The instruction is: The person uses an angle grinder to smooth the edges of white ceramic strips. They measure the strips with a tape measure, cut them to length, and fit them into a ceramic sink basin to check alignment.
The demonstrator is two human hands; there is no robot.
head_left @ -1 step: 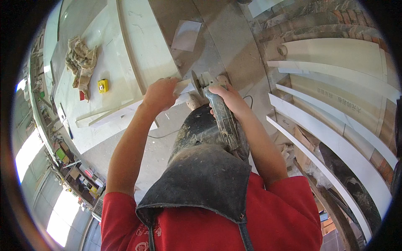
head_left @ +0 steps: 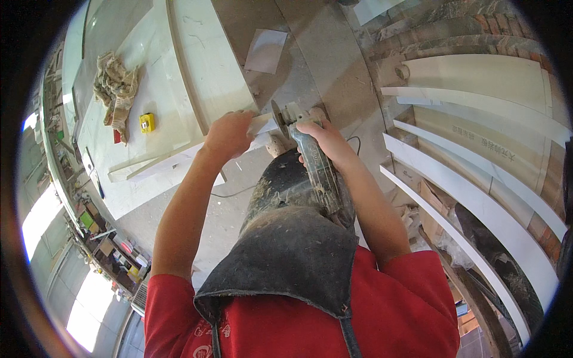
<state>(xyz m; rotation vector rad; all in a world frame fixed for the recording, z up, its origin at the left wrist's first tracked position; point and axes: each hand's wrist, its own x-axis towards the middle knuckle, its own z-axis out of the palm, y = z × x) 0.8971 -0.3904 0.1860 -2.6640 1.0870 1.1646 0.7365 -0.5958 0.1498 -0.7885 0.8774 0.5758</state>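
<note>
Gripping the dusty grey angle grinder [head_left: 313, 161], the right hand [head_left: 325, 140] has its fingers closed on the body. Left hand [head_left: 227, 136] clamps a small pale stone piece [head_left: 262, 124] against the disc; the grinding seems unfinished. Beyond lies the white slab table [head_left: 155, 89].

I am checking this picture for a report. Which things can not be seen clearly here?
- Head view: the piece under the left hand is mostly covered by that hand; only a pale end shows.
- The grinder disc is edge-on, and the right hand hides its switch.
- The dark apron hides the legs and floor below.
- The small yellow object on the pale slab is too small to identify.
</note>
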